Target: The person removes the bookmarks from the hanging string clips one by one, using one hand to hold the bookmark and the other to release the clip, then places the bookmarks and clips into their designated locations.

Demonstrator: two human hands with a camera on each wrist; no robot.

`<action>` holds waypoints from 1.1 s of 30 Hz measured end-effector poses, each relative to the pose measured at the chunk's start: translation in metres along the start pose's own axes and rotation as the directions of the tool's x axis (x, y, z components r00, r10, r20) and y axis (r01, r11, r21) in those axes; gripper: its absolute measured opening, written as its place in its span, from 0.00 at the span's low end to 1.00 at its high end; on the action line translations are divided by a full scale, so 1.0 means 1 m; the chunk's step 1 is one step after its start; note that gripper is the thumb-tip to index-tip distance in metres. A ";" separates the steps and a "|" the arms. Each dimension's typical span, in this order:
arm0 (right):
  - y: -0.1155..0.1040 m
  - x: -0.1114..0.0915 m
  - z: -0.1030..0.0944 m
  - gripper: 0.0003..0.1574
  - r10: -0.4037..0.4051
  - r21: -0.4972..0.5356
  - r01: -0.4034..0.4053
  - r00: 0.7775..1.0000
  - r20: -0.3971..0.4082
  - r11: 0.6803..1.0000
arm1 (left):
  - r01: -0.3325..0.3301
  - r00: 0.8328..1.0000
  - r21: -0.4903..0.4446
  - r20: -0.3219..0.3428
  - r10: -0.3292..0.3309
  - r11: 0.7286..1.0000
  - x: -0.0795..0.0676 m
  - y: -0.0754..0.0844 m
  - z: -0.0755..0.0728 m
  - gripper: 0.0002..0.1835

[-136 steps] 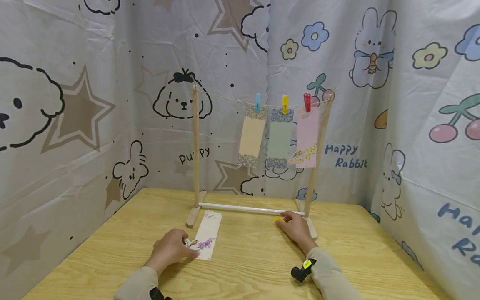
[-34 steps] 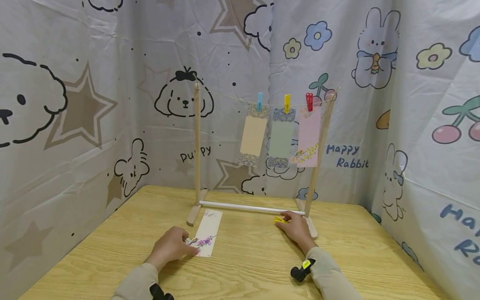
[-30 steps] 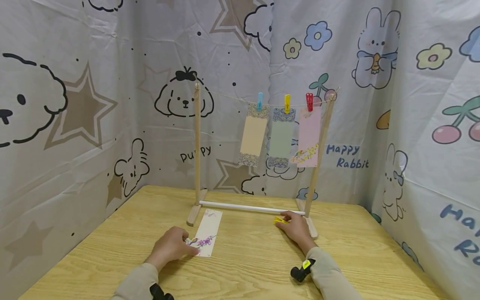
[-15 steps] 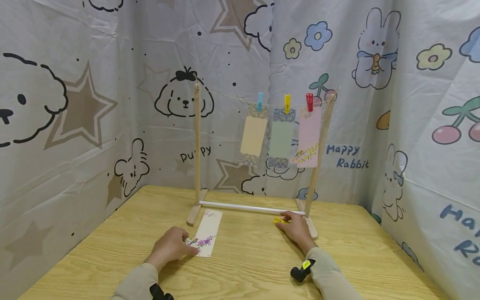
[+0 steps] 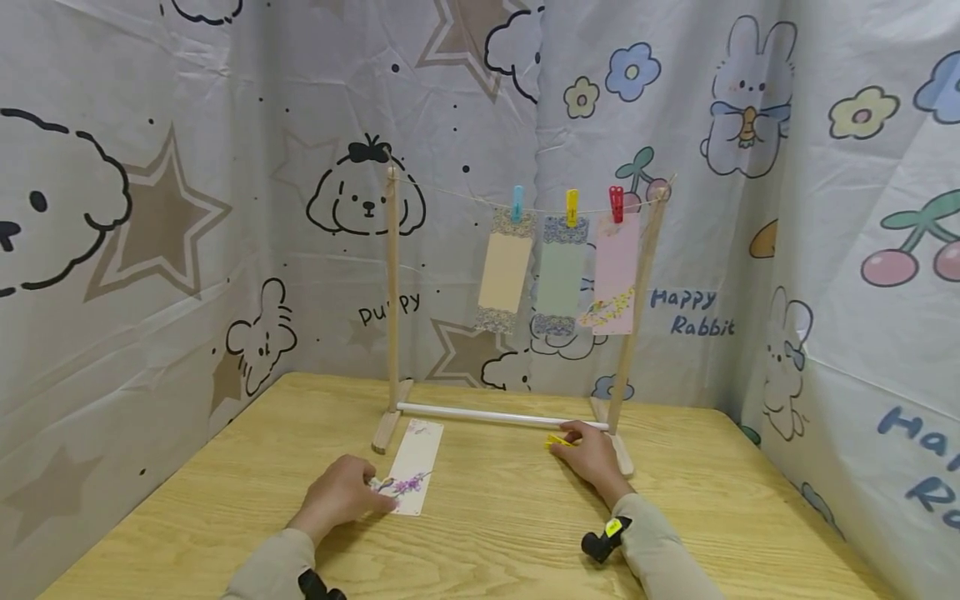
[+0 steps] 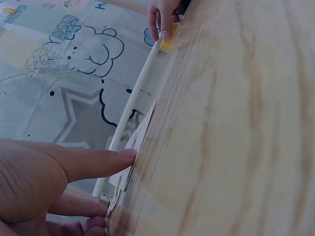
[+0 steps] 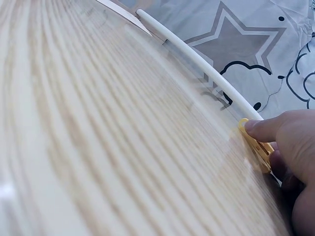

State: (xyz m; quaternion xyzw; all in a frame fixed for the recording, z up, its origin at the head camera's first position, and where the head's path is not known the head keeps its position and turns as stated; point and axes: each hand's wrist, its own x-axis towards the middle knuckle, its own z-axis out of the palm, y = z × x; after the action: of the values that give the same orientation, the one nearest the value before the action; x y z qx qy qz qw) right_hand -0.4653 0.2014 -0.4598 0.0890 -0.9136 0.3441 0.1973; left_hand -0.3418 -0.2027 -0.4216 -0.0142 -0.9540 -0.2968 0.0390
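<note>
A cream paper bookmark (image 5: 417, 454) with a bird and purple blossoms lies on the wooden table, its long side tilted slightly rightward. My left hand (image 5: 341, 493) is at its lower left edge, thumb over the printed face and curled fingers at the side, pinching it. In the left wrist view the thumb (image 6: 98, 162) lies along the bookmark, low over the tabletop. Near the rack's right foot, my right hand (image 5: 592, 457) holds a yellow clothespin (image 5: 556, 441) between thumb and fingers. The right wrist view shows this clothespin (image 7: 256, 145) lying low by the tabletop, partly hidden by the fingers.
Behind the hands stands a wooden rack (image 5: 393, 292) with a white crossbar (image 5: 495, 414). From its string hang a beige bookmark (image 5: 505, 271), a green one (image 5: 560, 275) and a pink one (image 5: 615, 275), clipped by blue, yellow and red clothespins. Printed curtains enclose the table (image 5: 495, 533).
Slightly more of the yellow clothespin shows left of my right fingers than several seconds ago. Both hands and the bookmark stay almost in place; the head view shifts a little.
</note>
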 end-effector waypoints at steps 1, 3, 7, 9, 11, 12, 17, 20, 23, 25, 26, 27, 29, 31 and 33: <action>0.000 0.000 0.000 0.28 0.001 0.004 -0.001 1.000 -0.001 1.000 | -0.002 1.000 0.001 0.000 0.002 1.000 0.000 0.000 0.000 0.31; 0.000 0.000 0.000 0.29 -0.003 0.008 0.003 1.000 -0.003 1.000 | -0.004 1.000 0.002 -0.001 0.004 1.000 0.000 0.000 0.000 0.32; 0.000 0.000 0.000 0.29 -0.007 0.012 0.007 1.000 -0.006 1.000 | 0.002 1.000 -0.002 0.000 -0.002 1.000 0.000 0.000 0.000 0.34; 0.001 0.000 0.000 0.28 -0.011 0.015 0.011 1.000 -0.010 1.000 | 0.001 1.000 -0.005 -0.002 -0.001 1.000 -0.001 0.000 0.000 0.35; 0.002 0.000 -0.001 0.28 -0.010 0.027 0.010 1.000 -0.011 1.000 | -0.002 1.000 -0.011 -0.005 0.002 1.000 -0.001 0.000 0.001 0.35; 0.002 0.000 -0.001 0.28 -0.010 0.033 0.010 1.000 -0.010 0.999 | -0.004 1.000 -0.013 -0.007 0.004 1.000 -0.001 -0.001 0.001 0.36; 0.001 0.000 -0.003 0.28 0.016 0.065 -0.016 1.000 0.002 0.998 | -0.013 1.000 -0.013 -0.007 0.012 1.000 -0.001 -0.002 0.001 0.37; 0.000 0.001 -0.003 0.29 0.027 0.073 -0.027 1.000 0.008 0.997 | -0.016 1.000 -0.010 -0.008 0.016 1.000 -0.001 -0.002 0.001 0.36; -0.001 0.000 -0.003 0.29 0.032 0.079 -0.033 0.999 0.013 0.996 | -0.018 1.000 -0.008 -0.010 0.018 1.000 -0.001 -0.002 0.001 0.35; -0.001 0.000 -0.003 0.29 0.037 0.089 -0.037 0.999 0.011 0.995 | -0.021 1.000 -0.010 -0.012 0.021 1.000 -0.001 -0.003 0.001 0.35; -0.001 0.000 -0.003 0.30 0.040 0.099 -0.041 0.999 0.009 0.994 | -0.023 1.000 -0.010 -0.013 0.022 1.000 -0.001 -0.003 0.001 0.35; -0.001 0.001 -0.003 0.30 0.047 0.110 -0.047 0.999 0.006 0.993 | -0.023 1.000 -0.011 -0.014 0.023 1.000 -0.001 -0.003 0.001 0.35; -0.001 0.001 -0.003 0.30 0.056 0.131 -0.055 0.998 0.000 0.990 | -0.025 1.000 -0.014 -0.015 0.025 1.000 -0.001 -0.003 0.001 0.35; -0.001 0.002 -0.003 0.30 0.065 0.152 -0.063 0.998 -0.006 0.986 | -0.026 1.000 -0.018 -0.015 0.026 0.999 -0.001 -0.003 0.001 0.35; -0.001 0.002 -0.003 0.29 0.074 0.165 -0.072 0.997 -0.009 0.984 | -0.026 1.000 -0.022 -0.017 0.026 0.999 -0.001 -0.003 0.001 0.34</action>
State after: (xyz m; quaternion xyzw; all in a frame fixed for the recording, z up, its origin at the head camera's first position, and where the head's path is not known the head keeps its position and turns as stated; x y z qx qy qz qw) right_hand -0.4664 0.2023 -0.4564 0.0689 -0.8833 0.4259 0.1834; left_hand -0.3412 -0.2042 -0.4239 -0.0244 -0.9501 -0.3069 0.0506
